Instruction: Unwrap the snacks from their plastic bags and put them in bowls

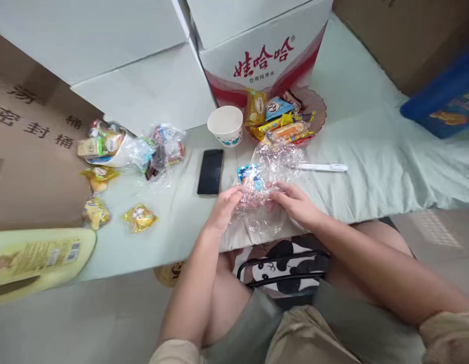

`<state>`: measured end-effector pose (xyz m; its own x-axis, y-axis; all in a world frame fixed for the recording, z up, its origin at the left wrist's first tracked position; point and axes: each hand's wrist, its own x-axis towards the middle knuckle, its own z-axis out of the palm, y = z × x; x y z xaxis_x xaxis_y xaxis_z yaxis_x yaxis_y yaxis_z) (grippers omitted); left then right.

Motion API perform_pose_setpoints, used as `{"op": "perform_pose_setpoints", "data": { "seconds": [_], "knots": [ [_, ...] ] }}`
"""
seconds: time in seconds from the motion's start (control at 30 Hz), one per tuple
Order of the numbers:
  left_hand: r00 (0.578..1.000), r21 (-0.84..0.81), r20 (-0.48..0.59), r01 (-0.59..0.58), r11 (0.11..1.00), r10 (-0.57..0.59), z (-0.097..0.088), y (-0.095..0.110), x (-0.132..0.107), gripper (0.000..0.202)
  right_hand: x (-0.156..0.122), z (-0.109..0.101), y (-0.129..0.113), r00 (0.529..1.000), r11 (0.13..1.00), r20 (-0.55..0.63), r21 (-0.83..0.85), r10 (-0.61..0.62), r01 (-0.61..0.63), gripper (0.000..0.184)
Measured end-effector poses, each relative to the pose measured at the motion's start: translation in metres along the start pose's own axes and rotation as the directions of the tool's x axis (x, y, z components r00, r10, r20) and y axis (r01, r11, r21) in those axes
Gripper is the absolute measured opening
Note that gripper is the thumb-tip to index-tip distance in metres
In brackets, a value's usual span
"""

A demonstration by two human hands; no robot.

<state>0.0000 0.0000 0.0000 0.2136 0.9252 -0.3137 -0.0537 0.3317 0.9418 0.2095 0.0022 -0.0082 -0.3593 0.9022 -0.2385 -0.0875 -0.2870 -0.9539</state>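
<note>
My left hand (224, 206) and my right hand (293, 202) both grip a crinkled clear plastic bag (270, 167) lying on the pale green cloth near the front edge. Each hand has its fingers curled into the plastic. A small blue snack packet (248, 174) lies inside the bag, just beyond my left fingertips. A pinkish item shows through the plastic between my hands; I cannot make out what it is.
A black phone (210, 171) lies left of the bag. Behind stand a white paper cup (226, 125), a brown bowl (318, 108) of wrapped snacks and a white cardboard box (265, 55). A white pen (321, 167) lies to the right. Loose snack packets (139, 217) and another bagged bowl (116, 149) sit to the left.
</note>
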Motion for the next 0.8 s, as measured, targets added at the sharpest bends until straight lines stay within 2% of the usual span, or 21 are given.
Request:
{"op": "perform_pose_setpoints", "data": {
  "seconds": [0.1, 0.2, 0.5, 0.8],
  "knots": [
    [1.0, 0.073, 0.03, 0.004, 0.997, -0.006, 0.0021, 0.0007, -0.002, 0.043, -0.0005, 0.0046, -0.003, 0.996, 1.0, 0.091, -0.011, -0.003, 0.004, 0.023],
    [1.0, 0.092, 0.023, 0.012, 0.996, -0.014, 0.0042, 0.0031, -0.0033, 0.036, -0.0008, 0.0059, -0.0032, 0.992, 1.0, 0.126, 0.006, 0.004, -0.005, 0.022],
    [0.997, -0.01, -0.048, 0.068, 0.998, -0.068, 0.0022, 0.0077, -0.0022, 0.026, -0.0011, 0.0024, -0.0032, 0.993, 0.988, 0.082, 0.124, 0.082, -0.092, 0.025],
    [0.998, 0.014, -0.043, 0.049, 0.999, -0.049, 0.0054, 0.0092, -0.003, 0.027, -0.0015, -0.0013, -0.0002, 0.994, 0.994, 0.075, 0.078, 0.076, -0.082, 0.02]
  ]
}}
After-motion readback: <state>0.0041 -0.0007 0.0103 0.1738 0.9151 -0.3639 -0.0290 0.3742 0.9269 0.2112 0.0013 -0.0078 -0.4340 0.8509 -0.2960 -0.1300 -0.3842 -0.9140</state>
